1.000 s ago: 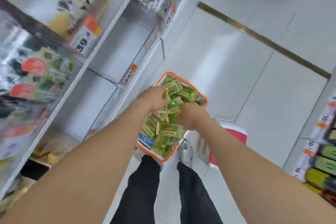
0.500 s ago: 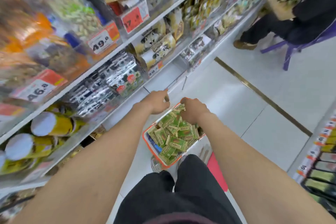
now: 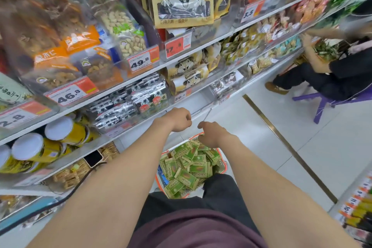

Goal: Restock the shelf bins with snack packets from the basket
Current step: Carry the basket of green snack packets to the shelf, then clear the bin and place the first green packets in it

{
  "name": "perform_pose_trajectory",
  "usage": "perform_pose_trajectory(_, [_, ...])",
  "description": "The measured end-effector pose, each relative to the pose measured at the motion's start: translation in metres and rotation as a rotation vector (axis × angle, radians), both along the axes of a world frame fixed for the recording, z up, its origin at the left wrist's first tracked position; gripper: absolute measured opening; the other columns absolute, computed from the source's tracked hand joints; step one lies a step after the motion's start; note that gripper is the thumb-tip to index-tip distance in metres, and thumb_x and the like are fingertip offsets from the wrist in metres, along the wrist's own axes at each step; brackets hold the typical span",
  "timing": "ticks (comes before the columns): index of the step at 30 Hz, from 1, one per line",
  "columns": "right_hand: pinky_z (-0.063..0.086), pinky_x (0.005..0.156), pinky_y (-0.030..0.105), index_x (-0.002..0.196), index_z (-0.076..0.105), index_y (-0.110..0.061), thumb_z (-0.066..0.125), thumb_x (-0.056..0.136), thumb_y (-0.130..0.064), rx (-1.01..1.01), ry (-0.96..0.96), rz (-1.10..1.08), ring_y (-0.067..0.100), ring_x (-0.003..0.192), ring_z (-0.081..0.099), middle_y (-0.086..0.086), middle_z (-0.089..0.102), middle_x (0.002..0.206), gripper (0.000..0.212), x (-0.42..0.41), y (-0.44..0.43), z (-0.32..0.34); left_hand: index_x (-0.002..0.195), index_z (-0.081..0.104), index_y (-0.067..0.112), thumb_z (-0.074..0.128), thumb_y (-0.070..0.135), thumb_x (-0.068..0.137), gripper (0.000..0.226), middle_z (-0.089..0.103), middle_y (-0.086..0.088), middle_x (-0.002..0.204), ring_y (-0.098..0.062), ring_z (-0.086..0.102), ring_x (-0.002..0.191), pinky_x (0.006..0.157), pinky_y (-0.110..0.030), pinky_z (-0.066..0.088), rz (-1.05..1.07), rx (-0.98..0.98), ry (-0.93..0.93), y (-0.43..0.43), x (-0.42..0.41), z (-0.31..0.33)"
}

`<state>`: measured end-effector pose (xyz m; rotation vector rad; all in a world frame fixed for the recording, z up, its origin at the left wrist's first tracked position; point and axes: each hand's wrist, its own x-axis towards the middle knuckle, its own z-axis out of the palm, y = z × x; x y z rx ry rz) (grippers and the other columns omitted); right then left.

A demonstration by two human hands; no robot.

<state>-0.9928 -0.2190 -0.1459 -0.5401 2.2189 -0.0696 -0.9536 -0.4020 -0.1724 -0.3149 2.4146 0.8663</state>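
Light, flat, slippery-looking packets (image 3: 187,169) fill the basket (image 3: 225,166) at lower centre, best pinched by their edges; left hand (image 3: 178,120) and right hand (image 3: 211,134) just above curl their fingers, whether round anything I cannot tell.

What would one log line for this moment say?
left hand: curled, contents unseen; right hand: curled above basket, contents unseen; green packets: heaped in basket
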Motion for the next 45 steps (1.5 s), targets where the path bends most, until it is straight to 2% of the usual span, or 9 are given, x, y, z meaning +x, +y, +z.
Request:
perform_pose_trajectory(9, [0.052,0.095,0.044,0.149,0.043,-0.021,0.05,0.099,-0.024,-0.049,-0.006,0.392,0.032,0.116,0.06,0.011,0.061,0.131,0.05,-0.079,-0.011,-0.079,0.12,0.069,0.022,0.054,0.034,0.104,0.026,0.066,-0.005,0.13,-0.028,0.062,0.113,0.101,-0.045,0.051,0.332,0.003,-0.089,-0.003,-0.01,-0.065])
perform_pose_trajectory(13, [0.055,0.091,0.048,0.142,0.045,-0.024,0.049,0.097,-0.028,-0.062,-0.002,0.588,0.032,0.107,0.064,0.008,0.064,0.121,0.046,-0.089,-0.014,-0.149,0.12,0.068,0.023,0.053,0.032,0.103,0.024,0.067,-0.003,0.122,-0.024,0.068,0.101,0.096,-0.043,0.054,0.501,0.031,-0.149,0.011,0.002,-0.119])
perform_pose_trajectory(19, [0.039,0.074,0.035,0.134,0.055,-0.018,0.048,0.098,-0.018,-0.139,0.145,0.911,0.031,0.109,0.065,0.007,0.067,0.117,0.036,-0.085,-0.008,-0.288,0.115,0.068,0.023,0.047,0.024,0.103,0.024,0.069,0.002,0.105,-0.023,0.065,0.091,0.086,-0.041,0.055,0.56,0.031,-0.206,0.051,0.036,-0.262])
perform_pose_trajectory(22, [0.048,0.079,0.04,0.13,0.056,-0.015,0.05,0.097,-0.013,-0.149,0.173,1.034,0.032,0.106,0.067,0.009,0.07,0.116,0.033,-0.077,-0.001,-0.374,0.108,0.066,0.033,0.045,0.028,0.096,0.025,0.069,0.006,0.092,-0.025,0.068,0.087,0.092,-0.049,0.054,0.606,0.007,-0.236,0.073,0.06,-0.354])
perform_pose_trajectory(27, [0.032,0.12,0.053,0.153,0.037,-0.019,0.058,0.095,-0.016,-0.17,0.095,1.13,0.037,0.138,0.047,0.018,0.049,0.149,0.061,-0.063,0.005,-0.514,0.134,0.066,0.029,0.051,0.021,0.101,0.037,0.059,-0.01,0.134,-0.033,0.055,0.124,0.104,-0.046,0.047,0.545,-0.09,-0.128,0.097,0.083,-0.481])
perform_pose_trajectory(30, [0.021,0.122,0.061,0.162,0.008,-0.026,0.07,0.088,-0.023,-0.132,0.117,1.142,0.048,0.149,0.024,0.023,0.023,0.162,0.096,-0.047,-0.006,-0.572,0.143,0.059,0.031,0.054,0.026,0.096,0.048,0.032,-0.005,0.165,-0.038,0.026,0.149,0.123,-0.06,0.025,0.509,-0.212,-0.052,0.095,0.098,-0.545])
perform_pose_trajectory(32, [0.032,0.116,0.062,0.16,0.006,-0.026,0.075,0.082,-0.017,-0.146,0.187,1.114,0.051,0.147,0.024,0.021,0.021,0.161,0.105,-0.032,-0.018,-0.599,0.132,0.066,0.022,0.054,0.028,0.091,0.043,0.033,-0.008,0.165,-0.039,0.025,0.15,0.122,-0.061,0.025,0.485,-0.324,0.063,0.089,0.099,-0.577])
perform_pose_trajectory(38, [0.041,0.102,0.049,0.135,0.05,-0.012,0.06,0.085,-0.034,-0.287,0.401,1.225,0.039,0.126,0.04,0.013,0.039,0.137,0.055,-0.03,-0.042,-0.631,0.123,0.073,0.015,0.044,0.032,0.083,0.052,0.054,-0.011,0.149,-0.036,0.046,0.136,0.115,-0.047,0.033,0.555,-0.453,0.176,0.075,0.08,-0.626])
perform_pose_trajectory(45, [0.049,0.095,0.046,0.135,0.061,-0.026,0.046,0.104,-0.042,-0.373,0.294,1.093,0.035,0.118,0.052,0.012,0.052,0.125,0.038,-0.051,-0.039,-0.636,0.128,0.069,0.021,0.034,0.033,0.091,0.053,0.053,-0.012,0.149,-0.035,0.046,0.136,0.114,-0.051,0.038,0.719,-0.495,0.318,0.105,0.095,-0.637])
